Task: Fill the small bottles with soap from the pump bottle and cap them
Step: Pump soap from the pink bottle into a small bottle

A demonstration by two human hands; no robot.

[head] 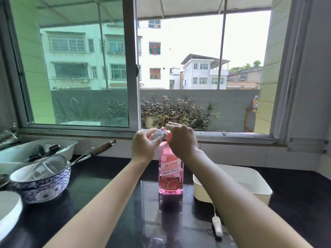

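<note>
A tall pink pump bottle [171,173] of dish soap stands upright on the black counter [111,190] in the middle. My right hand [180,139] lies over its pump head and hides it. My left hand [145,146] holds a small clear bottle [158,134] tilted, with its open neck pointing right at the pump spout. The two hands almost touch above the pink bottle. No caps are visible.
A white rectangular tub [232,185] sits right of the pump bottle, with a white corded switch [217,226] in front. At left are a blue-patterned bowl [43,185] with a glass and ladles, a white dish basin [35,149], and a white lid [9,212]. The window sill runs behind.
</note>
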